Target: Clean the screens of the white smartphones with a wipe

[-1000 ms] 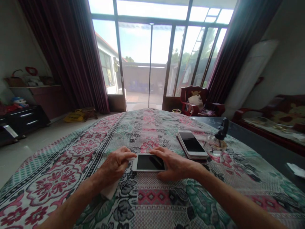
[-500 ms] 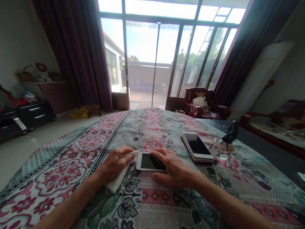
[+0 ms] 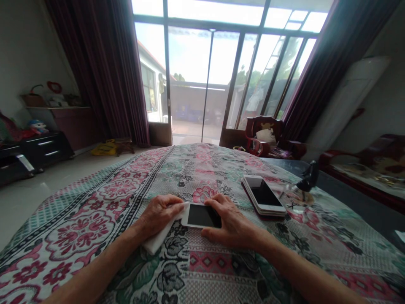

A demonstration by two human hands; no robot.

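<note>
A white phone with a dark screen [image 3: 200, 215] lies flat on a floral cloth [image 3: 95, 219] in front of me. My right hand [image 3: 232, 223] rests on the phone's right end, thumb along the near edge and fingers curled over the far edge, gripping it. My left hand [image 3: 160, 212] presses a folded white cloth [image 3: 156, 241] against the phone's left end, fingers closed on the cloth.
A stack of two phones [image 3: 264, 195] lies to the right, next to a clear spray bottle with a dark head [image 3: 300, 190]. Beyond the table are glass doors [image 3: 205, 84], dark red curtains, a red wooden chair [image 3: 268, 137] and a sofa [image 3: 373, 160].
My left hand has brought more of the white cloth up under its fingers at the phone's left end. My right hand keeps its hold on the phone. The view shifted slightly.
</note>
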